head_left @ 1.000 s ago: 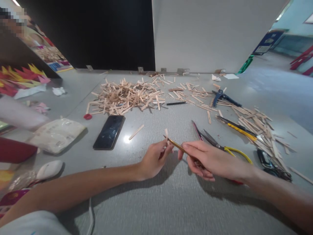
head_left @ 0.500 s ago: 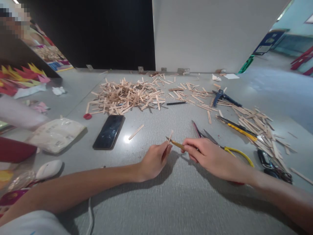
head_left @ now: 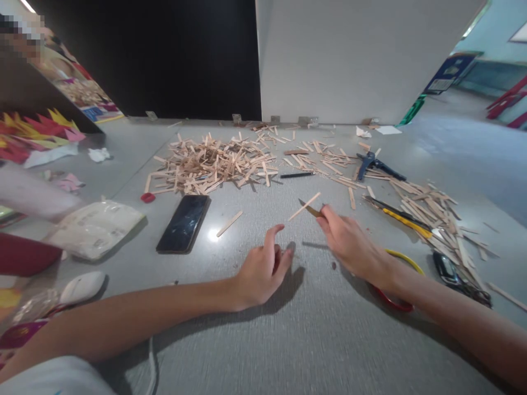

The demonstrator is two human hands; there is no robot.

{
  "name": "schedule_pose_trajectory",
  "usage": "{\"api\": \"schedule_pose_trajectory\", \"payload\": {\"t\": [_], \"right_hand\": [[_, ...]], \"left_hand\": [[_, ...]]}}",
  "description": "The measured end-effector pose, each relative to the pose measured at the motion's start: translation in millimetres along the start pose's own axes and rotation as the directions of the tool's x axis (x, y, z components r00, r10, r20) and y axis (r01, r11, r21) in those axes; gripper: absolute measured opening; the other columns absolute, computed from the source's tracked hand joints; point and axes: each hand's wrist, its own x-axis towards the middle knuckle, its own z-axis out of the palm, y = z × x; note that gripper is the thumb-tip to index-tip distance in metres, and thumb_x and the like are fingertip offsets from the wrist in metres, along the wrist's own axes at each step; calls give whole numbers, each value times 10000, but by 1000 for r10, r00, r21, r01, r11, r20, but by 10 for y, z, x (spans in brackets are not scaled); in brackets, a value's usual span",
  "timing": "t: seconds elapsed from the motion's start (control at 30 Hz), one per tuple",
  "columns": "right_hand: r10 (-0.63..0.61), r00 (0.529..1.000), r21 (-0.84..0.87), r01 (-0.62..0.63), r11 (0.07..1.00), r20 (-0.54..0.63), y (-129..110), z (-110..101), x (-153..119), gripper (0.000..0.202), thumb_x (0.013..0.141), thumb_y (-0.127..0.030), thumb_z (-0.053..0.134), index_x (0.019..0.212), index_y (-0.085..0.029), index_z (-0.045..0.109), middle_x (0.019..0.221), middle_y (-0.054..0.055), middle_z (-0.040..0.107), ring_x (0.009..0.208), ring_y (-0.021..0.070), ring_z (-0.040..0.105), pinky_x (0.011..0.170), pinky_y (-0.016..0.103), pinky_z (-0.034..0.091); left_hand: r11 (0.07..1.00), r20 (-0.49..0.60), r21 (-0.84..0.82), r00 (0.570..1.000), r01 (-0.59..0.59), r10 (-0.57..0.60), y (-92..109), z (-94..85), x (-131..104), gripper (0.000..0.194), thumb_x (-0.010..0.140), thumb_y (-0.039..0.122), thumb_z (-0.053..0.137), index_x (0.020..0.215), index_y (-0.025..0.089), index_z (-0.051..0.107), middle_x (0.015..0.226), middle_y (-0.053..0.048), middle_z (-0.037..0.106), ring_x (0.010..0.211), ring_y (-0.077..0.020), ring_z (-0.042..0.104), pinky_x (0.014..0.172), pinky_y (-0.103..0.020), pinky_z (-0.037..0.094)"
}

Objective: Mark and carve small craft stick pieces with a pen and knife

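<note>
My right hand (head_left: 349, 241) grips a small knife (head_left: 313, 211) with a pointed blade and a tan, yellowish body. A thin wooden stick (head_left: 295, 214) lies slantwise across the blade in my view; whether it rests on the blade or floats free I cannot tell. Just below the stick, my left hand (head_left: 261, 271) has its index finger and thumb apart, with nothing between them. Scissors with a yellow and a red handle (head_left: 393, 303) lie partly hidden under my right wrist. Another flat wooden stick (head_left: 229, 224) rests on the table left of the knife.
A heap of wooden sticks (head_left: 214, 162) sits at the back, with more (head_left: 440, 208) along the right. Around the hands lie a phone (head_left: 183, 224), a yellow cutter (head_left: 405, 219), dark blue pliers (head_left: 366, 164), keys (head_left: 447, 267), a white mouse (head_left: 83, 287) and a clear packet (head_left: 99, 227).
My left finger and thumb have let go of the wooden stick and spread. The stick now lies farther forward and right, across the knife; my right hand has moved slightly forward and right.
</note>
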Motion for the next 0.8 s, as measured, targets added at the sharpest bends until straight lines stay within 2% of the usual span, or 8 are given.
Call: {"api": "schedule_pose_trajectory", "payload": {"t": [0.1, 0.13, 0.23, 0.27, 0.4, 0.53, 0.67, 0.8], "right_hand": [[-41, 993, -119, 54, 991, 111, 67, 76, 84, 228, 1131, -259, 379, 1057, -205, 588, 773, 61, 691, 620, 214, 662, 572, 312, 248], [-64, 993, -129, 76, 989, 99, 86, 104, 91, 231, 1132, -255, 383, 1056, -205, 595, 789, 68, 708, 628, 214, 676, 574, 309, 256], [-105, 990, -139, 91, 986, -93, 116, 188, 82, 309, 1139, -241, 316, 1088, -192, 617, 941, 122, 764, 703, 217, 717, 585, 299, 296], [-117, 988, -148, 101, 984, -105, 117, 210, 80, 321, 1135, -233, 308, 1100, -186, 624, 941, 126, 768, 707, 217, 718, 581, 298, 297], [-118, 992, -159, 124, 980, 43, 107, 230, 101, 309, 1115, -195, 336, 1118, -173, 645, 847, 107, 764, 662, 217, 699, 571, 299, 285], [-142, 989, -149, 147, 978, 42, 116, 135, 93, 303, 1121, -238, 368, 1068, -204, 664, 861, 102, 767, 668, 227, 697, 583, 307, 289], [-159, 987, -218, 154, 964, -5, 131, 100, 31, 357, 1139, -265, 325, 1067, -191, 666, 848, 111, 756, 643, 219, 689, 567, 302, 295], [-151, 986, -220, 164, 962, 75, 121, 146, 9, 326, 1139, -263, 341, 1088, -188, 654, 771, 92, 738, 607, 218, 690, 550, 304, 278]], "left_hand": [[999, -30, 8, 999, -41, 42, -16, 20, 3, 430, 1095, 365, 400, 1458, 133, 406, 572, 118, 507, 468, -148, 500, 539, -260, 368], [999, -35, 6, 998, -46, 46, -25, 28, 4, 400, 1092, 344, 402, 1437, 144, 410, 570, 119, 508, 461, -145, 493, 536, -258, 363], [999, -47, -10, 998, -42, 42, -45, 42, 3, 314, 1079, 307, 408, 1358, 164, 421, 574, 117, 515, 450, -140, 484, 529, -258, 351], [999, -49, -14, 998, -40, 39, -48, 43, 1, 293, 1076, 302, 409, 1337, 171, 422, 579, 116, 515, 453, -140, 486, 530, -258, 348], [998, -53, -17, 997, -61, 60, -53, 38, -5, 245, 1068, 287, 398, 1291, 188, 414, 593, 114, 506, 463, -139, 497, 525, -253, 330], [999, -35, -12, 998, -50, 50, -54, 32, -11, 216, 1065, 260, 404, 1271, 198, 410, 604, 106, 517, 463, -133, 488, 518, -245, 322], [999, -25, -16, 999, -47, 46, -50, 33, -13, 203, 1068, 262, 412, 1264, 210, 411, 597, 114, 498, 459, -129, 474, 526, -247, 321], [998, -37, -23, 998, -54, 53, -49, 37, -12, 207, 1054, 240, 426, 1258, 211, 409, 592, 112, 514, 461, -137, 486, 532, -253, 334]]}}
